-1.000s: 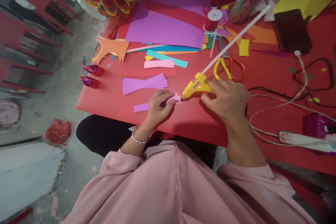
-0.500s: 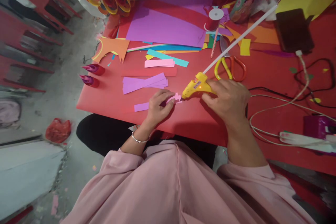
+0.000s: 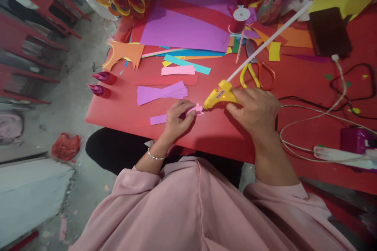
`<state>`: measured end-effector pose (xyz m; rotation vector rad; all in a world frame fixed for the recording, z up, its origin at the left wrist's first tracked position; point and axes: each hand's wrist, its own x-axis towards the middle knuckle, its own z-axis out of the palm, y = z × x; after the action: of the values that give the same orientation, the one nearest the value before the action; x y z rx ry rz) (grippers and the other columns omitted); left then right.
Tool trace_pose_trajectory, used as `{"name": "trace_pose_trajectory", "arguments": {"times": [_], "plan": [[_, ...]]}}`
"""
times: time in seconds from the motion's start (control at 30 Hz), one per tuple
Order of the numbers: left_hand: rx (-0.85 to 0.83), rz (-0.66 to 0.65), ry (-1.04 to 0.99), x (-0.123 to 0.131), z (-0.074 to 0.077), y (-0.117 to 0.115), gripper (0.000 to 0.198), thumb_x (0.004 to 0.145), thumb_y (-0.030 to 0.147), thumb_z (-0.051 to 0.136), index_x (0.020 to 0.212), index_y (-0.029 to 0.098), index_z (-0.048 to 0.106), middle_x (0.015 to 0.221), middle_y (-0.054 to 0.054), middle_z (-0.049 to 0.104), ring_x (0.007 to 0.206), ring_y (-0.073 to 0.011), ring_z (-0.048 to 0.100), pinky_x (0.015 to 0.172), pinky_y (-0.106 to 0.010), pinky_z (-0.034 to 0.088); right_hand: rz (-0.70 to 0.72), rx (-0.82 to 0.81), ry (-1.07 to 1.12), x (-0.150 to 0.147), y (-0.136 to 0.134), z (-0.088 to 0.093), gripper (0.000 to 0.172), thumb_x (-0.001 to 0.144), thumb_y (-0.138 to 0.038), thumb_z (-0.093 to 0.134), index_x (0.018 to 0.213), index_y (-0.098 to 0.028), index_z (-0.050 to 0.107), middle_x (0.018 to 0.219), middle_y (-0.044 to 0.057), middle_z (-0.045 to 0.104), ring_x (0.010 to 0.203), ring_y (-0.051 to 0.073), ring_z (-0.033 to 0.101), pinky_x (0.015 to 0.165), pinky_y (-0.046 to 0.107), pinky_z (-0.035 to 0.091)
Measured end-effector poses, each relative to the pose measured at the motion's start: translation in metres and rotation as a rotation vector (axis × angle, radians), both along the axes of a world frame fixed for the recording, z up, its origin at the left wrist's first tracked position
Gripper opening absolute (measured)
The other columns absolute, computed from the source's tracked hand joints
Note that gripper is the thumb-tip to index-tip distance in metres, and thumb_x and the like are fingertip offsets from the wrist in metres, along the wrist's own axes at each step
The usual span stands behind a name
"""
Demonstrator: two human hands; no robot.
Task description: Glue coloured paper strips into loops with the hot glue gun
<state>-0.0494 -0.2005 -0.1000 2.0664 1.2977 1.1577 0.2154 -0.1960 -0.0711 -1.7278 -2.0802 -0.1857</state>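
My right hand point(image 3: 257, 110) is closed round the grip of a yellow hot glue gun point(image 3: 218, 95). A long white glue stick point(image 3: 268, 42) rises from the gun's back toward the upper right. The dark nozzle sits at the right end of a small pink paper piece point(image 3: 198, 108) with a notched edge; whether it touches the paper I cannot tell. Thumb and fingers of my left hand point(image 3: 179, 117) pinch that paper against the table. Part of a purple paper strip point(image 3: 158, 119) shows left of my left hand.
Purple strips point(image 3: 161, 93), pink strips point(image 3: 178, 70) and a turquoise strip point(image 3: 188, 64) lie beyond my hands. Scissors point(image 3: 258, 75) rest beside the glue stick. Two small bottles point(image 3: 101, 91) stand left. A ribbon spool point(image 3: 239, 20), phone point(image 3: 330, 31) and looping cables point(image 3: 309, 110) occupy the right side.
Both hands keep their hold, and the glue gun's nozzle stays at the pink paper's right end. The whole view has shifted very slightly.
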Motion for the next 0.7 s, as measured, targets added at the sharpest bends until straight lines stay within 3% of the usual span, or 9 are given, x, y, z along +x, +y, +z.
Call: {"name": "trace_pose_trajectory", "arguments": {"times": [0.7], "plan": [[0.011,-0.008,0.023,-0.0002,0.0010,0.0005,0.023,0.104,0.037,0.064,0.108,0.020,0.079,0.104,-0.009,0.078,0.095,-0.0196,0.074,0.086,-0.035,0.061,-0.003,0.022,-0.039,0.0007,-0.0003,-0.0025,0.032,0.090,-0.025,0.057,0.113,-0.024,0.080,0.084,0.006,0.072,0.083,0.024,0.061,0.075,0.037,0.037]]}}
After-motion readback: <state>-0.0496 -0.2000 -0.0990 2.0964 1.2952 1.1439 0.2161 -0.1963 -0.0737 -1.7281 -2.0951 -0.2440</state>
